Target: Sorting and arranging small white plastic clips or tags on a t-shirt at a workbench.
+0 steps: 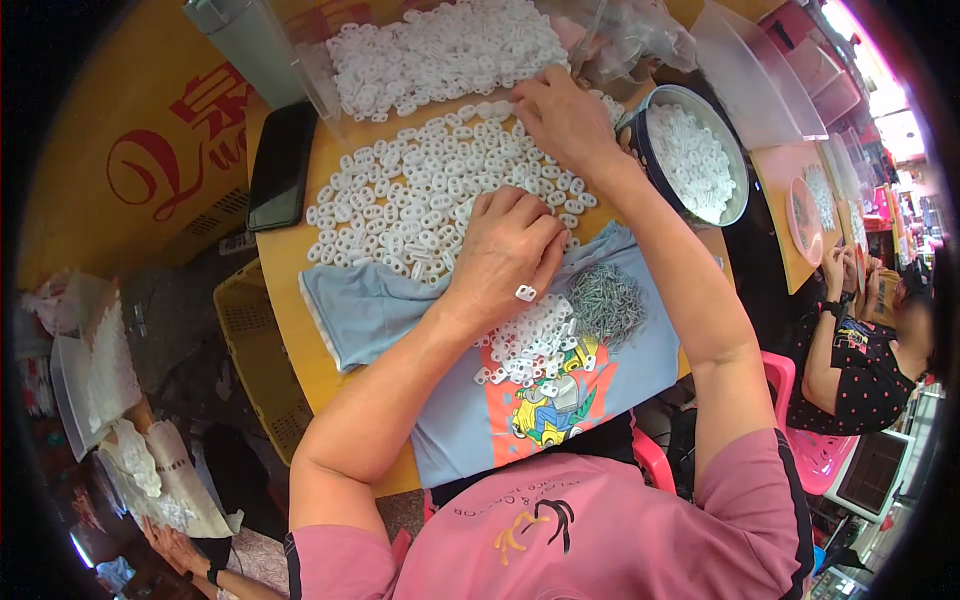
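My left hand (508, 245) is curled over the near edge of a spread of small white oval pieces with two holes (420, 190). Its fingertips are bent down and hidden, so what they hold does not show. A single white two-holed piece (526, 293) is at the heel of this hand, above a small heap of similar pieces (535, 340) on a blue printed cloth (450, 400). Next to that heap lies a pile of small grey metal pins (607, 303). Farther off, my right hand (565, 120) rests with bent, parted fingers at the spread's far right edge.
A clear bin (330, 60) holds a mound of white pieces (440, 55) at the back. A round tin (735, 165) of pieces stands right, a black phone (280, 165) left. A yellow crate (260, 350) sits beside the table. Other people work at both sides.
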Demonstrator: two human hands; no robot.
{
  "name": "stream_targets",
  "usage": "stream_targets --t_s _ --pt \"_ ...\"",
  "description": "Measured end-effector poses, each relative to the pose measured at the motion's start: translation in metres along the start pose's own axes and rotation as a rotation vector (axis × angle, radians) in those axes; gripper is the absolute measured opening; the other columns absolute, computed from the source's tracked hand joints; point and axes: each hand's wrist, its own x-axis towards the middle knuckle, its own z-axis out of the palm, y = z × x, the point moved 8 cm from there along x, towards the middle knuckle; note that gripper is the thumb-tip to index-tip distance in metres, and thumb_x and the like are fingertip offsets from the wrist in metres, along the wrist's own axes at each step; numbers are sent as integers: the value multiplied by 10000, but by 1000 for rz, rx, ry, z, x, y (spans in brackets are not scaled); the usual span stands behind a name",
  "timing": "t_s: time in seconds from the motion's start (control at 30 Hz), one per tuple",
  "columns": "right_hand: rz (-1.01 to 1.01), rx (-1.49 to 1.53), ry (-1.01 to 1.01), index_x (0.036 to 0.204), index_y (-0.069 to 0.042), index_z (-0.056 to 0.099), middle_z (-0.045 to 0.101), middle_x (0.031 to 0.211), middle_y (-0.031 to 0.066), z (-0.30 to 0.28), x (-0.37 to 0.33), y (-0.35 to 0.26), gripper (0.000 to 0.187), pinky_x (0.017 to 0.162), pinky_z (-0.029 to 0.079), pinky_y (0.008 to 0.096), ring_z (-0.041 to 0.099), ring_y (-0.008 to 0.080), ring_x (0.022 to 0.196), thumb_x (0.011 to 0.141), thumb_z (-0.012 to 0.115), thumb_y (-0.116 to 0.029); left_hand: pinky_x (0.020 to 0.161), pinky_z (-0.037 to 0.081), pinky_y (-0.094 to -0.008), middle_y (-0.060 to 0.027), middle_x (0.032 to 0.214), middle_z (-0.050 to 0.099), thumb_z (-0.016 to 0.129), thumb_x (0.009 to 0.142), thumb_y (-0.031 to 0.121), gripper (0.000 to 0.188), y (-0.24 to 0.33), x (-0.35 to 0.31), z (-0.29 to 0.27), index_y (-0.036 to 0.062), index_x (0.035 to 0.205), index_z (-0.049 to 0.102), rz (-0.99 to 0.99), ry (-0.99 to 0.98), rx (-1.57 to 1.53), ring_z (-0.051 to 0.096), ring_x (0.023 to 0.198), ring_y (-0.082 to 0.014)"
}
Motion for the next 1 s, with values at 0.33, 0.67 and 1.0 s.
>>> stream_targets --t_s 0.33,0.67,1.0 --pt "80 89 79 1090 -153 769 657 1211 104 -16 -12 18 163 854 565 486 701 367 1030 980 651 -179 881 462 -448 -85 930 662 737 869 130 67 -1 -1 1 68 893 732 -3 -5 11 601 979 -302" --pt "19 -2 12 1153 -164 764 666 1156 102 -1 -9 6 206 850 571 490 700 371 1017 1003 649 -244 881 461 -447 -79 936 665 738 874 139 70 0 0 4 72 893 730 1 -11 14 598 985 -299" --pt "-11 80 13 1093 -148 780 709 1075 91 5 4 0 193 863 556 457 701 347 1011 983 673 -265 888 461 -443 -80 941 675 744 858 127 71 -1 0 1 64 882 725 -5 -9 7 602 990 -291"
